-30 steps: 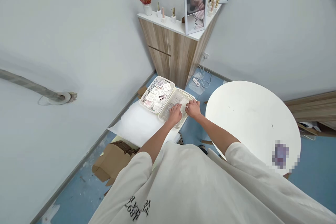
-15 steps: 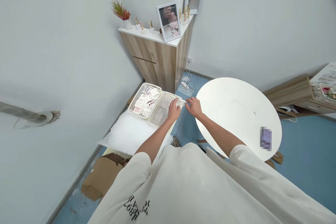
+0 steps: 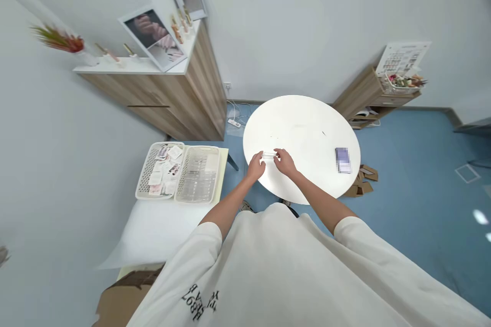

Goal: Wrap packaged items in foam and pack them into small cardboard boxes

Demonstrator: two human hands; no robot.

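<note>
Between my two hands I hold a small clear plastic case [image 3: 269, 156] over the near left part of a round white table [image 3: 303, 125]. The fingers of my left hand [image 3: 255, 165] grip its left end, and my right hand [image 3: 285, 162] pinches the right end. What lies inside the case is too small to tell. Off to the left, a white plastic basket [image 3: 198, 149] holds several similar clear cases in rows. Beside it a second white basket [image 3: 143, 178] contains printed cards and small packets.
A pixelated purple item [image 3: 343, 160] lies on the table's right side. Open cardboard boxes [image 3: 360, 184] sit on the floor behind it. A wood-grain cabinet [image 3: 153, 104] stands in the corner with frames and bottles on top. White sheeting [image 3: 157, 230] covers the surface before the baskets.
Both hands have lifted the clear case out of the right basket and carried it right, over the round table. My view has turned to the right.
</note>
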